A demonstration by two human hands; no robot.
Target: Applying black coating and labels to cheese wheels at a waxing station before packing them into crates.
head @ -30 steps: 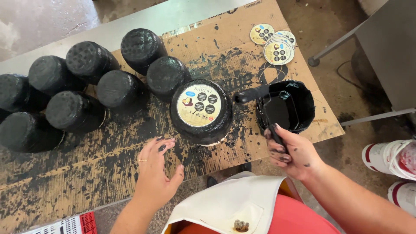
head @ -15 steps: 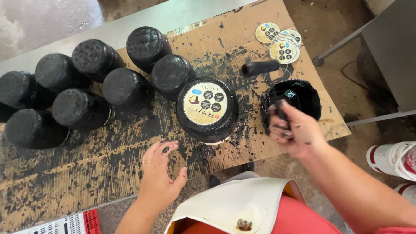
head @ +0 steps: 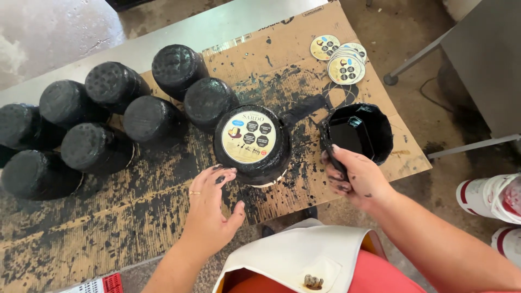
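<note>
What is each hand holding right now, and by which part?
The right hand grips a black paint-covered handle beside the black tub. The left hand holds nothing, fingertips touching the labelled black wheel.

Brush head (head: 347,135) hidden inside black pot (head: 380,127); leftmost wheels (head: 11,130) edge-cropped.

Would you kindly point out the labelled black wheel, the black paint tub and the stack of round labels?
labelled black wheel (head: 251,137): head view, on its round label.
black paint tub (head: 380,127): head view, right inner wall.
stack of round labels (head: 345,69): head view, top label.
</note>
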